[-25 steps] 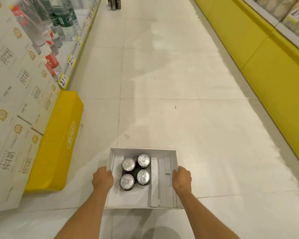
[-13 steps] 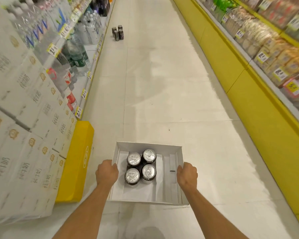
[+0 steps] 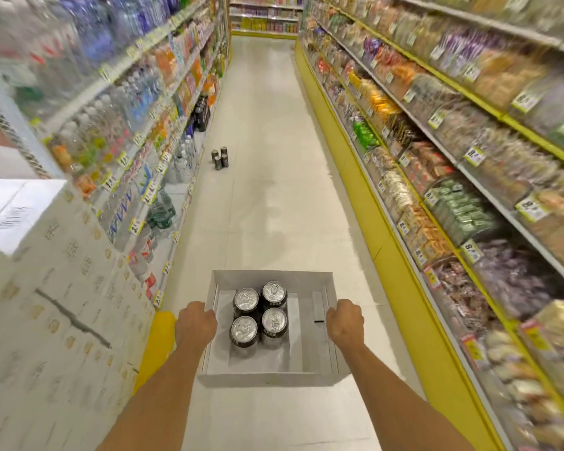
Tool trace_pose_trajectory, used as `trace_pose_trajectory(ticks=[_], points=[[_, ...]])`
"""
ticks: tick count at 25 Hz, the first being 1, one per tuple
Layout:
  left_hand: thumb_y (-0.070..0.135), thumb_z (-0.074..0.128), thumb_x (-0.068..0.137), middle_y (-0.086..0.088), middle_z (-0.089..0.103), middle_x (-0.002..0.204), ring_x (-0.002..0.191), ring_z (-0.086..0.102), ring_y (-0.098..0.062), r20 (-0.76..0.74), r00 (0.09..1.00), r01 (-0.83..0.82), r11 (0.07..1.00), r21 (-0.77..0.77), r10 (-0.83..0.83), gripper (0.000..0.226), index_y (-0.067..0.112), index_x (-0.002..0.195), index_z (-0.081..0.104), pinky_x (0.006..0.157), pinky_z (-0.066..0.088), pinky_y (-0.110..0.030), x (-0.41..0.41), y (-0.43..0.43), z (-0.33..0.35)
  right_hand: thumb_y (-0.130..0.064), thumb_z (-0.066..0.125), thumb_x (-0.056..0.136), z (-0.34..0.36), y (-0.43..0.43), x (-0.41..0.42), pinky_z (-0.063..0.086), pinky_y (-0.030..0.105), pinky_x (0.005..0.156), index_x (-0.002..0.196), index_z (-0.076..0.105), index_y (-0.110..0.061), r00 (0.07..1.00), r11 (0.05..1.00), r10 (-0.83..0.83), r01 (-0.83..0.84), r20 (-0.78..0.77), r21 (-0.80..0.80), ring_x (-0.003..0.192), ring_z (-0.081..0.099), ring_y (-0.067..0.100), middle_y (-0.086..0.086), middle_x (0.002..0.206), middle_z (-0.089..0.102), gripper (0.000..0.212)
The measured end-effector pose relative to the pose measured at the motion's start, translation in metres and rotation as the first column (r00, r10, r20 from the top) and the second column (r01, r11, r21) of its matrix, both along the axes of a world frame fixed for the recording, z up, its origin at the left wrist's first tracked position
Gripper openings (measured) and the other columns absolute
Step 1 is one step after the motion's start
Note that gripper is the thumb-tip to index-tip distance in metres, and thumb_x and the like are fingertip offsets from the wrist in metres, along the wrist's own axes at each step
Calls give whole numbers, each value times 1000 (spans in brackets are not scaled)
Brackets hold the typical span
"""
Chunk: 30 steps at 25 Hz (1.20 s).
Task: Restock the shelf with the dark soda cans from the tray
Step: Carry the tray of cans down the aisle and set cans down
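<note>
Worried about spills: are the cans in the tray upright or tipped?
Upright. All four cans show round lids facing up inside the tray.

Lit brightly and evenly from overhead, without hard shadows. Rendered the tray [image 3: 272, 281] and the four cans [image 3: 246, 300] inside it sharp, with small white glints on their lids and soft grey shading around them. Showed a pale sheen on the floor [image 3: 274, 203] beyond the tray. Smeared the drink shelves [image 3: 121, 102] left of the tray and the snack shelves [image 3: 489, 177] right of it into streaks of motion blur, heaviest farthest from the tray. Bowed the shelf lines outward on both sides of the tray, wide-angle fashion.
</note>
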State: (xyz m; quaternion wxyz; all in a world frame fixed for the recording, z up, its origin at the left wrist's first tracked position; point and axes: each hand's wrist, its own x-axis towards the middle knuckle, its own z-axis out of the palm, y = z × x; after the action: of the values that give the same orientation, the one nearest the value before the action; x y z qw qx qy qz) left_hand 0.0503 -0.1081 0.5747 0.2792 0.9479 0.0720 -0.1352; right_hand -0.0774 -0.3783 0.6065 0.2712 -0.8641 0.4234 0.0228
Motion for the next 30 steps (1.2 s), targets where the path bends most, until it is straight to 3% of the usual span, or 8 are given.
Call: trace_pose_trajectory(ticks=[5, 9, 11, 16, 22, 30], points=[[22, 54, 96, -23, 60, 128, 120, 56, -42, 57, 998, 7, 1000, -14, -7, 33, -1, 120, 58, 95, 46, -39, 16, -33, 107, -11, 50, 101, 103, -34, 17, 38, 28, 66, 63, 34, -16, 996, 998, 39, -34, 74, -59, 79, 53, 26, 1, 76, 45, 42], [17, 54, 94, -24, 60, 123, 116, 57, -44, 143, 989, 29, 1000, -1, -28, 30, -3, 116, 58, 92, 46, -41, 27, -55, 161, -6, 51, 98, 153, -58, 27, 29, 25, 46, 64, 34, -13, 991, 996, 48, -39, 123, -78, 75, 51, 26, 0, 69, 39, 39], [15, 54, 92, -24, 61, 121, 114, 58, -43, 155, 987, 38, 999, -8, -36, 28, -2, 114, 58, 86, 46, -39, 33, -62, 176, -4, 52, 97, 167, -67, 34, 25, 24, 44, 63, 33, -13, 989, 994, 68, -56, 128, -96, 75, 51, 27, 1, 68, 39, 39], [13, 54, 91, -23, 62, 117, 109, 60, -41, 169, 982, 82, 996, -18, -78, 26, -5, 110, 58, 86, 48, -39, 71, -76, 194, -1, 52, 94, 182, -87, 68, 27, 25, 44, 65, 35, -12, 987, 993, 84, -72, 136, -92, 74, 51, 27, 1, 70, 41, 36], [11, 54, 90, -21, 62, 116, 109, 61, -40, 162, 981, 105, 994, -3, -103, 23, -3, 107, 57, 82, 47, -37, 163, -103, 188, 2, 51, 93, 181, -111, 153, 28, 25, 44, 65, 36, -12, 991, 995, 60, -51, 117, -82, 57, 41, 14, 1, 70, 42, 35], [10, 52, 90, -20, 61, 116, 110, 59, -40, 143, 983, 119, 992, -40, -112, 19, 0, 106, 56, 76, 41, -34, 337, -151, 189, 0, 52, 93, 187, -157, 324, 36, 26, 53, 66, 37, -12, 991, 995, 46, -35, 124, -90, 77, 52, 25, 1, 73, 44, 33]])
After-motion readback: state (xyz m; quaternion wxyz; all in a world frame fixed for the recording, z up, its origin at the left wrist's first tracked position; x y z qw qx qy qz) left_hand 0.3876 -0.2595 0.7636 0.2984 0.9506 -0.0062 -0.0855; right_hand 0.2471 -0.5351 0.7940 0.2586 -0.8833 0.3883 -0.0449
